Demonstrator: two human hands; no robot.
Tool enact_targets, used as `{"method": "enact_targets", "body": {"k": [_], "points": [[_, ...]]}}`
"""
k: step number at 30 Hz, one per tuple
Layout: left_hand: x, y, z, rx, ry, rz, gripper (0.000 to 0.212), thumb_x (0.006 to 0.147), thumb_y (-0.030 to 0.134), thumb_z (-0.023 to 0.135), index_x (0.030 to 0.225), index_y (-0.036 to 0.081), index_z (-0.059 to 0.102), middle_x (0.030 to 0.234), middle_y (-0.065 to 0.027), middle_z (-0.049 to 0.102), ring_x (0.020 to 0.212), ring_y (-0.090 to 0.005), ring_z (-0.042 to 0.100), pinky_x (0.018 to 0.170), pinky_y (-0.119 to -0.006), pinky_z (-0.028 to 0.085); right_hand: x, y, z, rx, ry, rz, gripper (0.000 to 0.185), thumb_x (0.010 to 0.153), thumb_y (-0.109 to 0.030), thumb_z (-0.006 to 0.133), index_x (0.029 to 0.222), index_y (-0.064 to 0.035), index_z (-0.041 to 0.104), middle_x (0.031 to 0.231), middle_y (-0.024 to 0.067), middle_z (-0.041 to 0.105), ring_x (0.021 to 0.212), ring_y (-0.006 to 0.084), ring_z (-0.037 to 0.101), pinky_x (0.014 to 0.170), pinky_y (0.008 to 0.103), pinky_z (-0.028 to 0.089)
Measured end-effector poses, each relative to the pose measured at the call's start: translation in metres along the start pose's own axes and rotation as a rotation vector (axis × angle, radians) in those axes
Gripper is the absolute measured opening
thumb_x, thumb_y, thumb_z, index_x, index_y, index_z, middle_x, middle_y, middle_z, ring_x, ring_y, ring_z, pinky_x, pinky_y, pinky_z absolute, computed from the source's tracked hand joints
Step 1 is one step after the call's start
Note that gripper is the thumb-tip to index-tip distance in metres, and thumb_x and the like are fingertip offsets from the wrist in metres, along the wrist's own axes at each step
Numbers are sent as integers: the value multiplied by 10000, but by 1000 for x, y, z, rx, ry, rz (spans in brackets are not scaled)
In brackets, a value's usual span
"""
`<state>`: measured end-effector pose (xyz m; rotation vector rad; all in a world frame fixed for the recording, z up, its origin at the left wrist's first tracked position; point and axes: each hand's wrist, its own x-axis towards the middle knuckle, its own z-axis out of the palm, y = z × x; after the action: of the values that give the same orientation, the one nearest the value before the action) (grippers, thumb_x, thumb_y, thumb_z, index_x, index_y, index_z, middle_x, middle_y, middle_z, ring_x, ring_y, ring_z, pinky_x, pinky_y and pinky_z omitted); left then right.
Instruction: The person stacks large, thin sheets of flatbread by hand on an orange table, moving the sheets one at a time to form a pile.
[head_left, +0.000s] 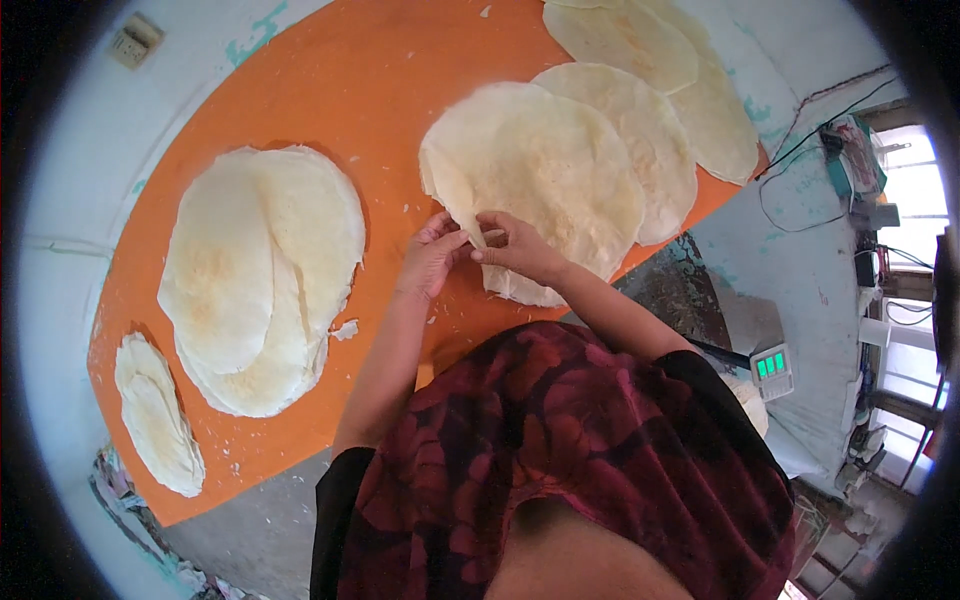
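Observation:
Thin round flatbread sheets (555, 165) lie stacked on an orange table (390, 97) before me. At the near left edge of this stack, my left hand (437, 251) and my right hand (517, 244) pinch a lifted edge of the top sheet between their fingertips. The hands are close together, and that edge is folded up from the stack. Some fingers are hidden behind the sheet. To the left lies another pile of round sheets (217, 270), overlapping and uneven. A narrow folded stack (154, 412) of similar sheets is near the table's left corner.
More overlapping sheets (622, 41) lie at the table's upper right. Small flakes and a torn scrap (345, 330) are scattered on the orange surface. A scale display (771, 366) glows green at the right. Cables (806, 142) run along the wall, near a shelf by windows.

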<state>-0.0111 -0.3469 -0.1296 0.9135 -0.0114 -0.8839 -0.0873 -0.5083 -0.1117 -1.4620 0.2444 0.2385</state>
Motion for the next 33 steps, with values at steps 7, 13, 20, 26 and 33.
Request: {"method": "enact_targets", "body": {"k": [7,13,20,26,33], "points": [[-4,4,-5,2,-13,-46,438,781,-20,542,1211,7,460,1111,-81,559,990,-198,552,858,-341,457,7,11,-7,-198,-84,-43,594,774,-182,675,1264,0,393,1051,93,570,909,179,564,742,297,475],[-9,4,5,28,19,-77,443,791,21,560,1221,21,455,1128,-55,549,1025,-188,527,904,-341,420,-5,1,29,-894,179,-215,511,813,-167,555,1275,-56,364,1005,185,586,822,327,595,673,383,490],[4,-11,27,234,204,52,370,771,29,529,1139,13,495,1056,-59,544,961,-157,505,853,-276,406,20,26,13,-791,366,-384,229,796,-183,538,1005,-96,572,927,196,583,749,379,577,671,413,481],[6,7,46,224,375,151,329,765,43,493,1089,-11,507,979,-91,557,896,-173,527,761,-315,445,26,-7,18,-274,304,-167,203,754,-103,529,915,-11,610,733,125,603,664,197,569,648,333,463],[-12,94,20,362,582,43,244,812,104,537,1017,-28,553,869,-96,595,751,-179,575,632,-328,483,-13,-78,-70,46,355,-157,190,770,-88,572,946,-29,613,780,-4,583,639,78,509,578,246,439]]}}
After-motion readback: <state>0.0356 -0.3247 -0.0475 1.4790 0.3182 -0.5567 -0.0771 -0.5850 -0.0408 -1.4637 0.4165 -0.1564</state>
